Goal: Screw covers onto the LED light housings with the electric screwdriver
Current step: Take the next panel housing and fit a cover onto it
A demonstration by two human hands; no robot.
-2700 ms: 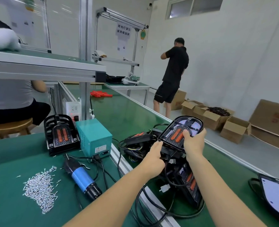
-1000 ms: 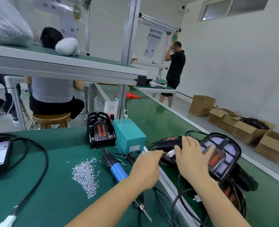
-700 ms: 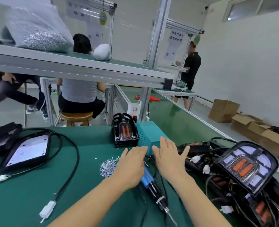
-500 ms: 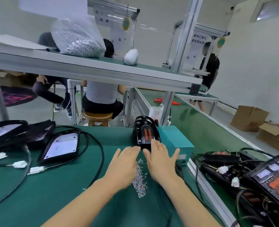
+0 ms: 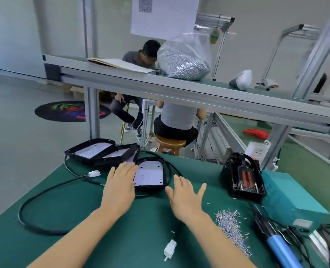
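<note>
1. Our left hand (image 5: 119, 187) reaches forward with straight fingers over the left edge of the nearest LED light housing (image 5: 149, 176); whether it touches, we cannot tell. Our right hand (image 5: 184, 196) hovers spread and holding nothing, just right of the housing.
2. The step in hand looks like fetching this housing, so we should take it by both rims, not by its black cable (image 5: 44, 192), and draw it toward us.
3. We should mind the white connector (image 5: 170, 248) and cable loop on the green bench (image 5: 121, 238), which could snag.
4. 2 more housings (image 5: 100, 151) lie stacked behind.
5. The pile of screws (image 5: 230, 227) and the electric screwdriver (image 5: 276, 240) lie to our right, within reach for fastening.
</note>
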